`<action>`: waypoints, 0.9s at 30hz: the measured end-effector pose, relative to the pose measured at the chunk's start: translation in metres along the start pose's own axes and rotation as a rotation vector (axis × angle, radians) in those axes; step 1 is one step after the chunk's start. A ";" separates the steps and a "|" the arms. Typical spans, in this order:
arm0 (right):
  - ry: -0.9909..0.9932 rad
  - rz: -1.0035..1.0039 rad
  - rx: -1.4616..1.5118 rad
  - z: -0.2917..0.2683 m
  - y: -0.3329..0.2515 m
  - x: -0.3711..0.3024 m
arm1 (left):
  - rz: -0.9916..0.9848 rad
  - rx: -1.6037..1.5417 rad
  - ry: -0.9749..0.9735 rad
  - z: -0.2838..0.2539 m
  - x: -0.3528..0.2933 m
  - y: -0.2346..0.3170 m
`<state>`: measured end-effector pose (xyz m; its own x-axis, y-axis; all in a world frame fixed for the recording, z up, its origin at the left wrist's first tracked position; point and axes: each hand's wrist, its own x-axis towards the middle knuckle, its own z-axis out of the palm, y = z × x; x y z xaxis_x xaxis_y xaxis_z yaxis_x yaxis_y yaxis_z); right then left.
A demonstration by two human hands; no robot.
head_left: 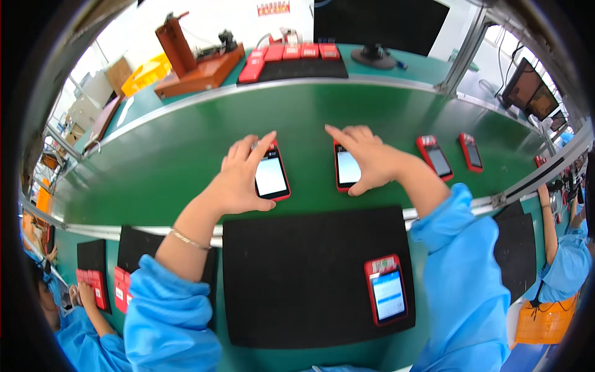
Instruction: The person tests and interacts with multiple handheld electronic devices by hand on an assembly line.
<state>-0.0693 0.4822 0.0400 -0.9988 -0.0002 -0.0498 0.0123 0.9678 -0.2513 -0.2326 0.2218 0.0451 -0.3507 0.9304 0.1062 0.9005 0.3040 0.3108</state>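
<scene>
Two red handheld terminals with lit, pale screens lie on the green belt in front of me. My left hand spans the left side of one terminal, thumb by its near end and index finger across its far end. Over the right side of the other terminal reaches my right hand, its thumb at the near edge and its index finger stretched past the far end. Both hands have their fingers spread. A third red terminal, screen lit, rests on the black mat nearer to me.
Two more terminals, a nearer one and a farther one, lie to the right on the belt. Beyond the metal rail stand several red boxes, a brown fixture and a monitor. Co-workers in blue sleeves sit at both sides.
</scene>
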 end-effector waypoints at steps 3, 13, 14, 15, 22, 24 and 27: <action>-0.056 0.077 0.049 0.004 0.034 0.000 | -0.091 -0.062 -0.189 0.015 0.028 -0.008; 0.642 0.306 0.552 0.053 -0.095 -0.215 | 0.178 -0.392 -0.174 0.001 -0.098 0.159; 0.647 0.260 0.466 0.066 -0.104 -0.235 | 0.176 -0.415 -0.190 0.012 -0.111 0.171; 0.654 0.214 0.374 0.075 -0.110 -0.253 | 0.179 -0.437 -0.204 0.024 -0.122 0.181; 0.535 0.045 0.338 0.093 -0.129 -0.260 | 0.141 -0.334 -0.031 0.084 -0.159 0.211; 0.533 0.043 0.350 0.093 -0.129 -0.264 | 0.105 -0.337 0.001 0.090 -0.162 0.214; 0.529 0.045 0.351 0.089 -0.128 -0.263 | 0.108 -0.320 0.027 0.097 -0.162 0.213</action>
<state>0.1963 0.3360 -0.0009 -0.8843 0.2496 0.3946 -0.0200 0.8241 -0.5661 0.0408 0.1552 0.0028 -0.2683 0.9466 0.1786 0.8083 0.1204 0.5763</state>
